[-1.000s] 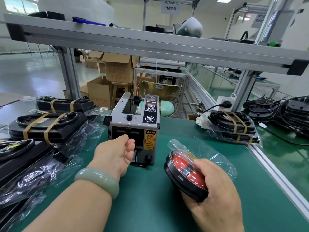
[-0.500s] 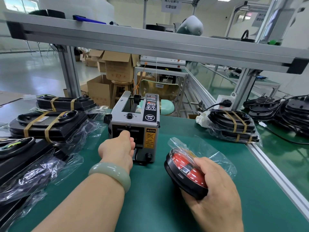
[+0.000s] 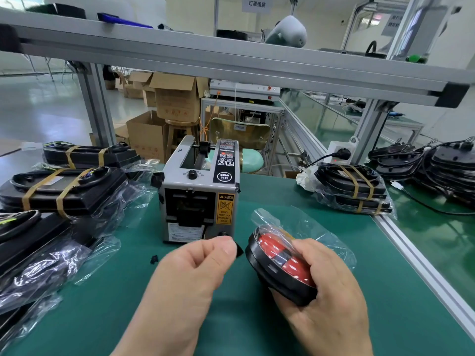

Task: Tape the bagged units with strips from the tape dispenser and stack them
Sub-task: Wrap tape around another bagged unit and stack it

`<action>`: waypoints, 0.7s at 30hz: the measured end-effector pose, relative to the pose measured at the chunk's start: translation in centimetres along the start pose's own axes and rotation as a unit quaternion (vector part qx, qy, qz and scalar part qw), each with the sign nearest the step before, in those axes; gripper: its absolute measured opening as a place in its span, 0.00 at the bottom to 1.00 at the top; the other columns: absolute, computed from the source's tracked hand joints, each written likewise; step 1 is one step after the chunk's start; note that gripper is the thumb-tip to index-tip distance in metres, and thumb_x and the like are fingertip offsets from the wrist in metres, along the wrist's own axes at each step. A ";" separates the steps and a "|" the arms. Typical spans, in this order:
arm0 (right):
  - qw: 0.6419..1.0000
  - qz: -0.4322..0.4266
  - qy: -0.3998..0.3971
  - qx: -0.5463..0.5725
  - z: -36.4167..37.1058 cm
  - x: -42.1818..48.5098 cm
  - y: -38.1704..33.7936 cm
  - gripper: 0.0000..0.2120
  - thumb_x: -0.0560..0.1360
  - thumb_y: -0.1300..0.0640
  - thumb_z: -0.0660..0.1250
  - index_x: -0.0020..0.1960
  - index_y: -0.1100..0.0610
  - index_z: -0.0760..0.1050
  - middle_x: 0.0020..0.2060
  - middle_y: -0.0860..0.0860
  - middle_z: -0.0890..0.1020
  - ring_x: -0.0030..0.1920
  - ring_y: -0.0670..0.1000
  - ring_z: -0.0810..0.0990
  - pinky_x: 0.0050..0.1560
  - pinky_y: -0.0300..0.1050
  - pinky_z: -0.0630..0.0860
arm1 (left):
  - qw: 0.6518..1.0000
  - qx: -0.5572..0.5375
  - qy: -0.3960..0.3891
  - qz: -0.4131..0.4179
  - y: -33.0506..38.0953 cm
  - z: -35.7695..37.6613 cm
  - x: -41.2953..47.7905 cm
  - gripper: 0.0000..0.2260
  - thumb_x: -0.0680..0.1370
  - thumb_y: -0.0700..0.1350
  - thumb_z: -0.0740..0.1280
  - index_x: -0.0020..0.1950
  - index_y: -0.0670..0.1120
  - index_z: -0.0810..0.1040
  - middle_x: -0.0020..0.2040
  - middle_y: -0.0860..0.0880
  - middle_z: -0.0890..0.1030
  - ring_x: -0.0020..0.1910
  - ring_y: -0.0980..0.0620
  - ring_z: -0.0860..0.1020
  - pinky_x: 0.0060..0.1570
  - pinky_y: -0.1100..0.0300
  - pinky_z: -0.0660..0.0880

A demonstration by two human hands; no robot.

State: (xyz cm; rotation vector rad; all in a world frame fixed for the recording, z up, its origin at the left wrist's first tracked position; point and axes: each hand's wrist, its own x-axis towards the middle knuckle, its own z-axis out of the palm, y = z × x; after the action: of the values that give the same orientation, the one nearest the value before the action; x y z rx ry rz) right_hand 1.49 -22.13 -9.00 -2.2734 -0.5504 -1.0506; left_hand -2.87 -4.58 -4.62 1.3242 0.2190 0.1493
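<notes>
The grey tape dispenser (image 3: 199,199) stands mid-table on the green mat (image 3: 231,317). In front of its outlet, my left hand (image 3: 195,268) pinches a short black tape strip (image 3: 239,251) between thumb and fingers; a second dark end of it shows at the hand's left side. My right hand (image 3: 326,286) grips a round black-and-red unit (image 3: 276,263) inside a clear plastic bag, tilted on its edge on the mat. The strip's end is a finger's width from the unit.
Taped black units in bags (image 3: 64,187) lie stacked at the left, with loose bagged ones (image 3: 38,255) in front. A taped stack (image 3: 352,191) sits at the right by the table's aluminium edge (image 3: 421,268). A shelf beam (image 3: 231,62) runs overhead.
My left hand has drawn back from the dispenser's outlet toward me and to the right, now pinching a black strip. The right hand and its bagged unit have stayed in place.
</notes>
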 end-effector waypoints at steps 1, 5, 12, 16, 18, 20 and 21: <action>1.000 0.003 -0.002 0.002 0.0 0.0 -0.1 0.27 0.58 0.53 0.77 0.54 0.63 0.80 0.52 0.54 0.82 0.51 0.56 0.81 0.51 0.52 0.75 | 1.000 0.001 -0.005 0.009 -0.3 0.3 -0.3 0.15 0.60 0.63 0.76 0.39 0.56 0.85 0.45 0.61 0.84 0.49 0.62 0.80 0.59 0.53 0.71; 1.000 -0.004 -0.014 -0.004 -0.2 0.0 -0.6 0.27 0.58 0.51 0.77 0.54 0.63 0.80 0.52 0.54 0.82 0.51 0.56 0.81 0.49 0.53 0.76 | 0.999 -0.001 -0.033 0.013 -1.3 1.4 -0.7 0.17 0.54 0.63 0.70 0.38 0.57 0.85 0.47 0.68 0.82 0.61 0.64 0.75 0.70 0.47 0.65; 1.000 -0.011 -0.013 -0.025 -0.2 -0.1 -1.1 0.27 0.59 0.50 0.76 0.54 0.63 0.80 0.52 0.54 0.82 0.53 0.52 0.78 0.51 0.49 0.74 | 0.999 0.020 -0.036 0.030 -2.5 1.4 -0.7 0.21 0.56 0.64 0.69 0.39 0.52 0.86 0.50 0.65 0.83 0.64 0.63 0.72 0.70 0.53 0.63; 0.999 -0.011 -0.016 -0.031 -0.1 -0.1 -1.2 0.27 0.59 0.50 0.76 0.54 0.63 0.80 0.51 0.55 0.82 0.50 0.55 0.82 0.49 0.50 0.76 | 0.998 0.036 -0.027 0.032 -2.7 1.8 -0.8 0.15 0.60 0.60 0.70 0.36 0.51 0.86 0.50 0.67 0.82 0.60 0.76 0.69 0.67 0.57 0.62; 0.999 -0.009 -0.018 -0.031 -0.2 -0.1 -1.2 0.27 0.59 0.50 0.76 0.54 0.63 0.80 0.51 0.55 0.82 0.50 0.56 0.82 0.48 0.51 0.78 | 0.999 0.044 -0.015 0.029 -2.8 1.9 -0.8 0.13 0.62 0.58 0.69 0.36 0.51 0.86 0.54 0.62 0.82 0.60 0.76 0.69 0.69 0.57 0.61; 0.999 -0.008 -0.019 -0.031 -0.2 -0.2 -1.2 0.27 0.59 0.50 0.76 0.54 0.63 0.80 0.51 0.56 0.82 0.50 0.57 0.82 0.49 0.54 0.79 | 0.998 0.046 -0.001 0.030 -2.8 2.1 -0.8 0.12 0.62 0.57 0.69 0.36 0.52 0.86 0.58 0.60 0.80 0.60 0.75 0.70 0.70 0.56 0.61; 0.999 -0.007 -0.018 -0.031 -0.2 -0.2 -1.2 0.27 0.59 0.50 0.76 0.54 0.63 0.80 0.51 0.56 0.82 0.51 0.57 0.82 0.49 0.54 0.79 | 0.998 0.046 0.004 0.032 -2.9 2.1 -0.9 0.12 0.62 0.58 0.69 0.36 0.52 0.86 0.58 0.60 0.80 0.60 0.74 0.70 0.70 0.56 0.61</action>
State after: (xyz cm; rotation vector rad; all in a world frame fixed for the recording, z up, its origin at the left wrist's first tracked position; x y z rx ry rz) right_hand 0.60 -21.39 -8.66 -2.3496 -0.5565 -1.0481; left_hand -3.23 -7.49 -6.86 1.4233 0.1918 0.1997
